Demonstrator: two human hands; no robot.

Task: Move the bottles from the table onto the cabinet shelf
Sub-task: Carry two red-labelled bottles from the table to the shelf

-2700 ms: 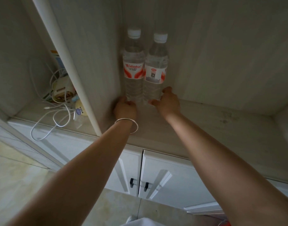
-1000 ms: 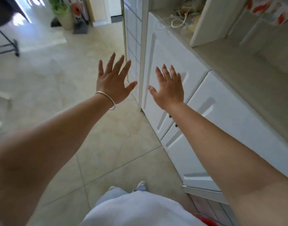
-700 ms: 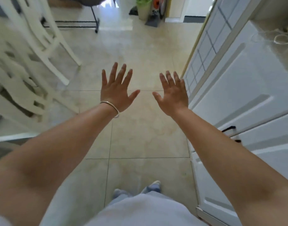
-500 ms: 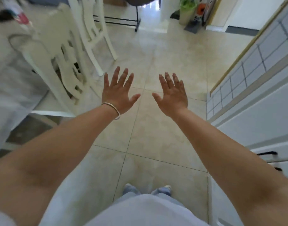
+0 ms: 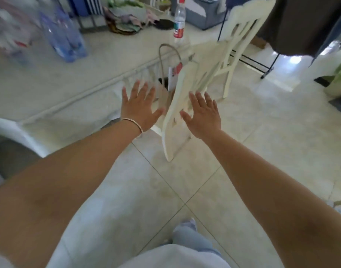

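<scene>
A clear water bottle [image 5: 179, 26] with a red cap and red label stands upright on the white table [image 5: 107, 60], near its right edge. Blurred clear plastic bottles or packs [image 5: 63, 33] sit at the table's far left. My left hand [image 5: 139, 109], with a bracelet on the wrist, is held out with fingers spread and nothing in it, short of the table's edge. My right hand [image 5: 202, 113] is also spread and empty, in front of a chair back. The cabinet shelf is out of view.
Two cream chairs [image 5: 187, 97] stand tucked at the table's right side, between my hands and the bottle. A paper bag with a handle [image 5: 168, 60] sits on a chair. Clutter [image 5: 127, 18] lies at the table's far end. Tiled floor [image 5: 262, 142] spreads to the right.
The view has swung left from the cabinet and floor to the table. The bottle on the table has come into sight. Both hands stay spread and empty.
</scene>
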